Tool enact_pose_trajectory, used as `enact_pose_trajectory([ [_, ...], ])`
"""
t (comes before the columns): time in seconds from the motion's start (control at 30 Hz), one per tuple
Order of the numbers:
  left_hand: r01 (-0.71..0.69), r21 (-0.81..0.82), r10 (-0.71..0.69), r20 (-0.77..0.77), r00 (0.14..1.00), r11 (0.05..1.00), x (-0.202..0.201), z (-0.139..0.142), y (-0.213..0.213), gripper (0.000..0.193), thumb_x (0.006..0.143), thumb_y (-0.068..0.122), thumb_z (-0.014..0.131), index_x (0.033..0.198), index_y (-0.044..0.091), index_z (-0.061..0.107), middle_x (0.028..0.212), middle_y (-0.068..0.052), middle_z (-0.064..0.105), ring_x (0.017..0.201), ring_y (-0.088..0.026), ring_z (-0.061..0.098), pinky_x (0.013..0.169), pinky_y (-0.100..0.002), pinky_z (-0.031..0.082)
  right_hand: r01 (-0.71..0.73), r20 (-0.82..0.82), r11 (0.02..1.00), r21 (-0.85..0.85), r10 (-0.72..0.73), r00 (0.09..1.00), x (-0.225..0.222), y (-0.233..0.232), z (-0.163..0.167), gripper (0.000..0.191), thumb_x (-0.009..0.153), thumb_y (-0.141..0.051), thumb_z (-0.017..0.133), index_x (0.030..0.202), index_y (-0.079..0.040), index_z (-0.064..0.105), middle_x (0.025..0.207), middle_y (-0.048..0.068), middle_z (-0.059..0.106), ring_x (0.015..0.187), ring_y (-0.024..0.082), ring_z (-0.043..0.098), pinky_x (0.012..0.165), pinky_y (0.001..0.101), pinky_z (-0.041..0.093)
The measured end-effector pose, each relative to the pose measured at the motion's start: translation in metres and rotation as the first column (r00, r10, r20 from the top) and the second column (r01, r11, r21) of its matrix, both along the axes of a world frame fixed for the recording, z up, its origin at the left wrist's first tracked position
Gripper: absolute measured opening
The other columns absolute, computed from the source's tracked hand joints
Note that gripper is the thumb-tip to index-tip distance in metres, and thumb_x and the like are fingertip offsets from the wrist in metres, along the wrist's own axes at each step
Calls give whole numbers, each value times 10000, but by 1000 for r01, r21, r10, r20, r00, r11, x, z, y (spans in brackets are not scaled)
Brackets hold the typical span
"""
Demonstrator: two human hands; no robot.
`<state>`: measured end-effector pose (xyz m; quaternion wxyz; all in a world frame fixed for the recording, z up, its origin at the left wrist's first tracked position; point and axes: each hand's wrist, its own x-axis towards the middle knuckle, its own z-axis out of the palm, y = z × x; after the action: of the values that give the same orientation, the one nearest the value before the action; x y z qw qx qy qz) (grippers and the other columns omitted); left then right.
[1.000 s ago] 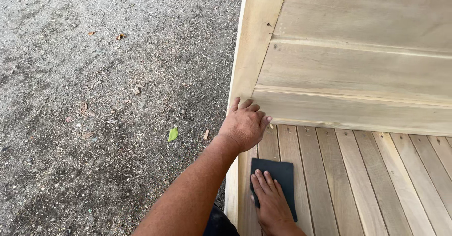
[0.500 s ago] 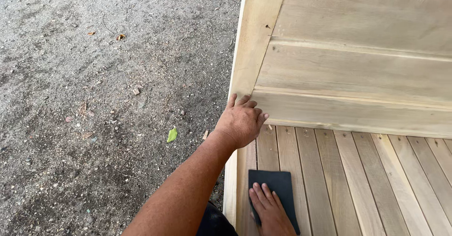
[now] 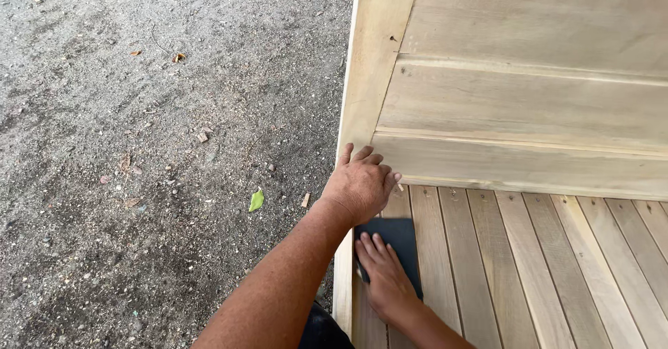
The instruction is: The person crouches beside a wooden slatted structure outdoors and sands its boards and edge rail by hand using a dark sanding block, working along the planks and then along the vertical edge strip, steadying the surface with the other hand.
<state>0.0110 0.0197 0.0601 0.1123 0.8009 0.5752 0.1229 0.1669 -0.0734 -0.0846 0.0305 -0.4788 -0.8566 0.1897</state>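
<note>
Grey gravelly ground [image 3: 139, 147] fills the left side of the view, strewn with small dry bits and one small green leaf [image 3: 257, 200]; to the right lies a large pale unfinished wooden piece [image 3: 529, 112], built of a long side rail, broad horizontal boards above and narrow slats below; the left hand [image 3: 360, 185] rests palm down on the side rail where the lowest broad board meets the slats, fingers spread loosely and gripping nothing; just beneath it, the right hand [image 3: 385, 276] presses flat, fingers together and extended, on a dark grey rectangular sheet of sandpaper [image 3: 402, 243]; the sheet lies on the first narrow wooden slats [image 3: 529, 265] beside the rail, its upper edge tucked close under the left hand, its lower part covered by the right palm; both forearms enter from the bottom edge of the view, the left one crossing over dark clothing.
</note>
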Motion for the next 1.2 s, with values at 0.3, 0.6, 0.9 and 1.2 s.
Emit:
enact_pose_trajectory([
  [0.3,19,-51,-24,-88,996,999,6,-1,0,571,1077,436,247,1220,130,707,1437,-121,533,1487,-288,293,1243,-556,84,161,121,983,-93,-150,981,21,10,-12,527,1047,-284,437,1556,-202,329,1672,6,234,1557,237,154,1257,447,111],
  [0.6,-31,-46,29,-39,999,998,-4,9,6,550,1073,428,266,1203,133,712,1407,-91,565,1492,-279,296,1259,-546,81,24,103,989,-145,-9,995,25,-30,-15,775,894,-135,609,1607,-185,312,1677,43,204,1564,291,114,1242,471,119],
  [0.9,4,-33,-5,-15,1000,999,11,1,3,563,1070,440,273,1194,111,713,1426,-100,539,1505,-267,277,1250,-551,94,70,7,996,-51,-70,998,4,22,-8,586,974,-152,549,1537,-156,390,1655,51,293,1545,250,184,1250,468,138],
  [1.2,17,18,-15,-84,996,1000,14,1,-3,729,1010,616,281,1555,136,343,1695,-118,79,1567,-295,-50,1236,-559,28,-98,-71,994,-51,95,993,27,-9,-4,604,1000,-185,556,1567,-123,357,1671,89,274,1553,298,161,1234,482,113],
])
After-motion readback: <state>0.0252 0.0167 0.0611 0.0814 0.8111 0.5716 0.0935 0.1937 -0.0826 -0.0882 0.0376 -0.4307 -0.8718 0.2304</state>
